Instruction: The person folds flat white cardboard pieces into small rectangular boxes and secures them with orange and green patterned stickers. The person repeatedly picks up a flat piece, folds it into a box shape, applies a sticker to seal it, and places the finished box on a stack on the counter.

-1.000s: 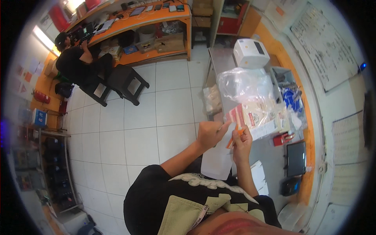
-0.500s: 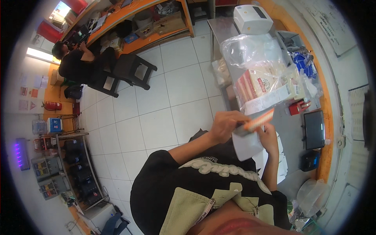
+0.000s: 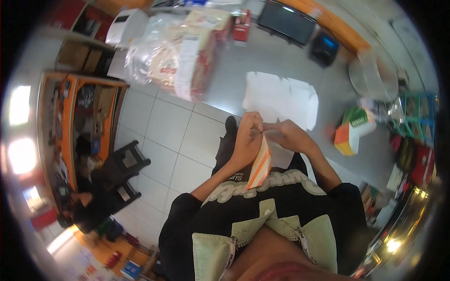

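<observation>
Both hands meet in front of my chest, over the near edge of the grey table. My left hand [image 3: 248, 138] is closed, its fingers pinched on the upper end of a flat orange-and-white striped paper piece [image 3: 261, 167], which slants down toward my shirt. Close beside it, my right hand [image 3: 293, 136] has its fingers bent in and almost touches the left fingertips. A thin whitish sheet [image 3: 280, 153] hangs under the right hand, its upper part hidden by the fingers. Several white paper pieces [image 3: 281, 98] lie on the table just beyond the hands.
Plastic-wrapped packs [image 3: 194, 61] and a white printer [image 3: 125, 29] stand at the far left. A red box [image 3: 242, 28], a dark monitor [image 3: 287, 22] and a black device [image 3: 324, 48] line the back. Right are a clear tub [image 3: 372, 77] and an orange-green carton [image 3: 348, 138]. Another person [image 3: 91, 210] sits left.
My view has swung to the right. The hands have come closer together, and the striped paper piece has turned from lying across to hanging downward from the left fingers.
</observation>
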`<state>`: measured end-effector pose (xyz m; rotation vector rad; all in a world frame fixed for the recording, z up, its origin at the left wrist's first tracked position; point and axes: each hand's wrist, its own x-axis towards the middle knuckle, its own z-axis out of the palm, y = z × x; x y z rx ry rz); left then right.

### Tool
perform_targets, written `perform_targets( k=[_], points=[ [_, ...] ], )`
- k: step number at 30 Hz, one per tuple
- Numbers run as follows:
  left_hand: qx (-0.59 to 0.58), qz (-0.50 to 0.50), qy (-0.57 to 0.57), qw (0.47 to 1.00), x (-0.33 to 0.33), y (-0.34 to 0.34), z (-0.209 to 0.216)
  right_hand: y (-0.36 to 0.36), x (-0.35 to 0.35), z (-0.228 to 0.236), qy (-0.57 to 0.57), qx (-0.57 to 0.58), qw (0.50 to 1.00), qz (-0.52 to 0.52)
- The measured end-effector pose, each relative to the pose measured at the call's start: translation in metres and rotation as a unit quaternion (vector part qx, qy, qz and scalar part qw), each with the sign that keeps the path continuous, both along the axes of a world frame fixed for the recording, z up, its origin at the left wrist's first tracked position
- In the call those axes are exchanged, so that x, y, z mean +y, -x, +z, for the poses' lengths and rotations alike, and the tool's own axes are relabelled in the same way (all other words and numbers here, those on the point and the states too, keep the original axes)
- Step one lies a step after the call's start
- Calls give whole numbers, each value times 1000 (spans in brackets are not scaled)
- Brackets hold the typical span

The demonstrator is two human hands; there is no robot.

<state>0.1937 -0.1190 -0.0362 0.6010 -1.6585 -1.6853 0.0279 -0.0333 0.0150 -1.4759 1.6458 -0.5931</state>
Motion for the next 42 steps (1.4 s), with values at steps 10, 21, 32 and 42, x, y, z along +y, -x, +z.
perform_targets(
  k=[10,21,32,42],
  points=[
    [-150,-279,-164,934,71,39,26,28,106,-37,248,190,842,-440],
    [-191,-104,-146,965,121,112,29,49,177,-20,249,-52,876,-409],
    [-136,-112,-3,984,147,133,39,49,179,-14,337,-148,792,-487],
    [-164,-106,-66,979,138,147,34,60,185,-19,322,-121,786,-514]
  ],
)
